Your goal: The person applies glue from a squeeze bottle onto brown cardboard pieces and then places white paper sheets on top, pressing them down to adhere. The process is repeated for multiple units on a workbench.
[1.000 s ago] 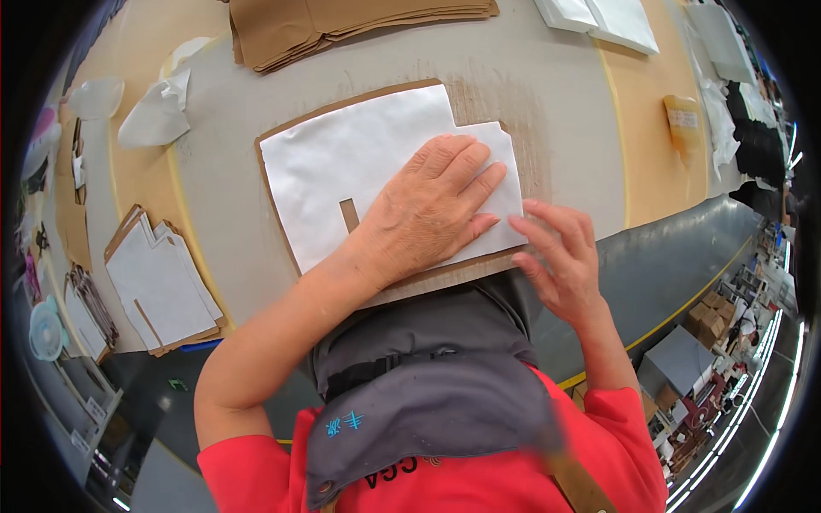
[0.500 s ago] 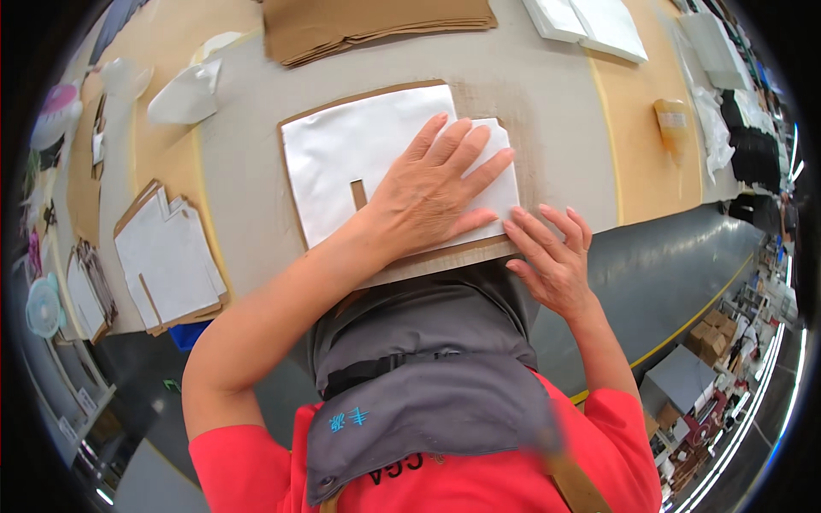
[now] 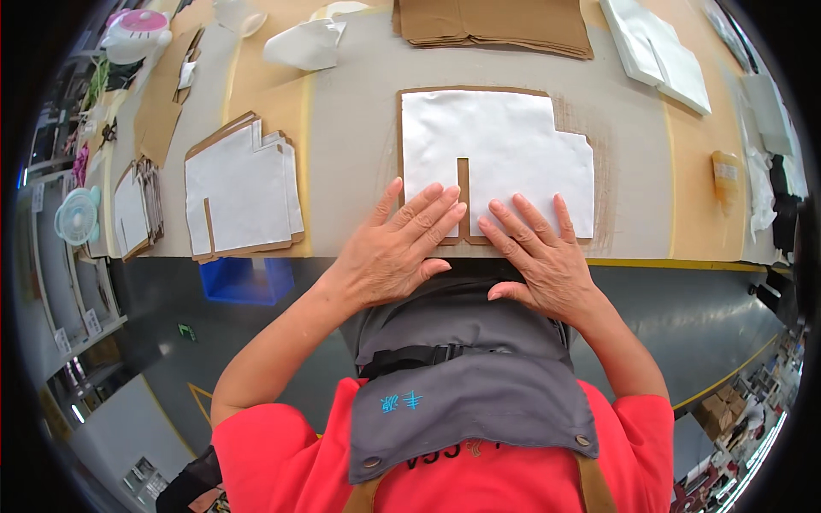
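Observation:
A white cut sheet (image 3: 505, 128) with a narrow slot and a stepped right corner lies flat in front of me, on a slightly larger brown piece (image 3: 399, 115) whose edge shows around it. My left hand (image 3: 389, 244) rests with fingers outstretched on the sheet's near left part, beside the slot. On the other side of the slot, my right hand (image 3: 539, 256) lies spread over the near right part. Both thumbs point inward past the table edge. Neither hand grips anything.
To the left sits a stack of similar white-and-brown pieces (image 3: 244, 188), with another stack (image 3: 141, 205) further left. Brown sheets (image 3: 496, 26) are piled at the back. White pieces (image 3: 654, 51) lie back right, near an amber container (image 3: 725, 179). A blue bin (image 3: 248, 280) stands below the table edge.
My left hand has slid back from the middle of the sheet to its near left edge. My right hand has moved from the near right corner onto the sheet. The view has turned.

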A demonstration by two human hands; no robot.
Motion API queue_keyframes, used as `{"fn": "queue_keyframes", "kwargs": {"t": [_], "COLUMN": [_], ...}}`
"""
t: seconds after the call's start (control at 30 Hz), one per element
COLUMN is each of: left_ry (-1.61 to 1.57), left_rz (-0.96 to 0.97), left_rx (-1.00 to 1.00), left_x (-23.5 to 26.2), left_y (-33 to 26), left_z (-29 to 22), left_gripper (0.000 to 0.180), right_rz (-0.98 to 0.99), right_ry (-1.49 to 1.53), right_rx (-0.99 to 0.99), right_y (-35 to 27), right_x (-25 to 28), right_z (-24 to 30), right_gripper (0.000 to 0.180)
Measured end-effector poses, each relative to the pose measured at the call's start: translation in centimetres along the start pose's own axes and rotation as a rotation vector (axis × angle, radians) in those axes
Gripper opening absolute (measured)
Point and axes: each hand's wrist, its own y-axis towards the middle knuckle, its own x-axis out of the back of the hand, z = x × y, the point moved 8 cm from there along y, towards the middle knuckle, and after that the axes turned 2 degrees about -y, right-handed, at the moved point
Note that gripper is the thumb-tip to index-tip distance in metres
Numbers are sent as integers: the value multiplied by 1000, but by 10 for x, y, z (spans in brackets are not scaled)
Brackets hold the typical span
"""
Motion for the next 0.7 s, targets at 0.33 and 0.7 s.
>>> {"fn": "queue_keyframes", "kwargs": {"t": [0.33, 0.7], "left_ry": [78, -16], "left_rz": [-64, -354], "left_rx": [-56, 225], "left_x": [-1, 28], "left_y": [-11, 88], "left_z": [4, 40], "left_gripper": [74, 57], "right_rz": [-32, -193], "right_ry": [-127, 20], "right_rx": [13, -182], "right_y": [2, 89], "right_x": [6, 31], "right_z": [-1, -48], "right_gripper": [84, 87]}}
